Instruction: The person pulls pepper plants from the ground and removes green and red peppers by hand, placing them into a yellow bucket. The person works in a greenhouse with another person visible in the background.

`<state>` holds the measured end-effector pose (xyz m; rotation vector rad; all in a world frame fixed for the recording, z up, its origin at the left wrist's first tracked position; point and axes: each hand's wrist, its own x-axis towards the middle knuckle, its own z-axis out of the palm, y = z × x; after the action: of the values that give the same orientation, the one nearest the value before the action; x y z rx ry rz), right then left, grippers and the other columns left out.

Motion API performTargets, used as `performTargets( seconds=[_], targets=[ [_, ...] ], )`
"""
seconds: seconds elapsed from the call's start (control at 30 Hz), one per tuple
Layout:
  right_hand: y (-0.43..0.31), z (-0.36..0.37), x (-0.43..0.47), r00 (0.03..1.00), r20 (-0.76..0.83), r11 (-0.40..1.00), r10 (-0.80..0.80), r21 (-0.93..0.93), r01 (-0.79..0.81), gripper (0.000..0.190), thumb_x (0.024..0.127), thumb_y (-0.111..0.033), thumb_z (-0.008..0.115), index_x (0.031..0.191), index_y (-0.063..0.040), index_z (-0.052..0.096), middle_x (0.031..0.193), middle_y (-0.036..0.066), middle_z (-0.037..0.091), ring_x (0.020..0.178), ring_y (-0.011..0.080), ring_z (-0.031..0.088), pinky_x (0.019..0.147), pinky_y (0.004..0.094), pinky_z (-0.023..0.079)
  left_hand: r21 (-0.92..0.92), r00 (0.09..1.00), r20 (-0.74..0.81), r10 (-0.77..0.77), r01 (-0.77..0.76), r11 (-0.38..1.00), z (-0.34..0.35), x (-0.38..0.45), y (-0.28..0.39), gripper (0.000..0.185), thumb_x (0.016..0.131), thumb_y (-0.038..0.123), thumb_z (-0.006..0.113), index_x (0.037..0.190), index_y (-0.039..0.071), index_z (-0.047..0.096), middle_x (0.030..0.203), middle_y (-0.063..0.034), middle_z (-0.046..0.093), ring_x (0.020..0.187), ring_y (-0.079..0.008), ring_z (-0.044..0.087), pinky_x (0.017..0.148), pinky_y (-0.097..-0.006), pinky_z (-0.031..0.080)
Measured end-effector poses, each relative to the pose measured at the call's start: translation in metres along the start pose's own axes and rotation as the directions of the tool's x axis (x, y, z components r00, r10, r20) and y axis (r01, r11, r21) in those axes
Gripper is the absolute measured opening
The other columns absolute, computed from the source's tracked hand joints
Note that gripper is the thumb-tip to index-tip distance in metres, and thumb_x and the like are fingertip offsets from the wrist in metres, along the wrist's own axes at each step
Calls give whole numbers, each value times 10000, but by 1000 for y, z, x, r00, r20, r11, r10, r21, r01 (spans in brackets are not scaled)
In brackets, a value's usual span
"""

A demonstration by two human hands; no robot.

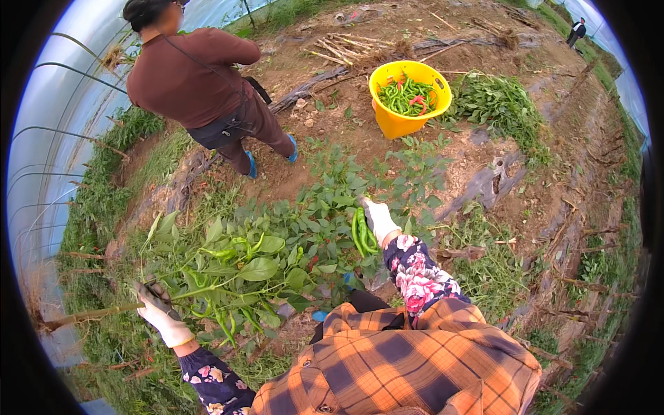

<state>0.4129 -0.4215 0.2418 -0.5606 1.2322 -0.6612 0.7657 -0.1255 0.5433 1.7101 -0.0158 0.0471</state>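
Observation:
My left hand (160, 309), in a white and grey work glove, grips the stem of an uprooted pepper plant (223, 285) at the lower left. Its roots point left; its leafy end, hung with green chili peppers (224, 321), spreads to the right of the hand. My right hand (377, 217), gloved likewise, is closed on several long green peppers (363, 233) near the middle of the view, over low foliage. Farther off, a yellow plastic basket (385, 116) stands on the soil and holds green peppers with some red ones.
A person (192, 78) in a maroon top stands at the upper left, and another person (577, 32) is far off at the upper right. Cut leafy plants (495, 106) lie beside the basket. Dry stalks (353, 47) and torn plastic mulch (490, 181) lie on the soil. A hooped plastic greenhouse wall (44, 150) curves along the left.

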Motion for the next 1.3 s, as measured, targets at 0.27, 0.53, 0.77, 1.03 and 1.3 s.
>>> performTargets(
  seconds=[0.27, 0.53, 0.77, 1.03, 1.3],
  targets=[
    [-21, -17, -27, 997, 55, 942, 57, 327, -72, 423, 911, -272, 691, 1143, 66, 588, 777, 168, 680, 615, 262, 651, 553, 384, 523, -65, 997, -72, -36, 32, 997, -5, -10, 9, 341, 1001, 388, 567, 991, 55, 634, 646, 23, 511, 499, -75, 407, 457, -225, 329],
    [-29, -29, -28, 982, 190, 969, 7, 241, -54, 401, 1003, -400, 537, 1082, -14, 613, 842, 130, 667, 732, 250, 651, 623, 396, 548, -21, 997, -78, -14, 12, 1000, -22, 4, -6, 358, 1016, 386, 534, 1127, 70, 661, 664, 47, 530, 484, -46, 383, 448, -213, 307],
    [-62, -33, -31, 995, -38, 935, -96, 338, 104, 422, 1016, -409, 487, 1011, -6, 613, 836, 142, 660, 703, 284, 642, 618, 411, 548, -56, 998, -50, -33, 30, 998, -28, -9, 4, 329, 1000, 328, 527, 1218, 107, 637, 805, 19, 590, 543, -52, 400, 489, -220, 297],
    [-335, -79, 118, 802, -283, 850, -526, -203, 485, 585, 865, -494, 703, 1213, -32, 614, 1075, 144, 645, 950, 289, 618, 807, 433, 515, -65, 990, -135, -35, 27, 998, -56, 4, 2, 375, 986, 329, 532, 1271, 100, 615, 914, 13, 648, 637, -68, 435, 558, -228, 365],
    [-220, -45, 124, 953, -34, 954, -300, -10, 300, 491, 968, -375, 606, 1358, -83, 538, 1318, 175, 579, 1147, 289, 594, 917, 413, 511, -66, 999, -49, 15, -19, 998, -44, 13, 14, 350, 1010, 345, 490, 1206, 78, 603, 995, -13, 684, 605, -48, 478, 485, -208, 358]
  ],
)
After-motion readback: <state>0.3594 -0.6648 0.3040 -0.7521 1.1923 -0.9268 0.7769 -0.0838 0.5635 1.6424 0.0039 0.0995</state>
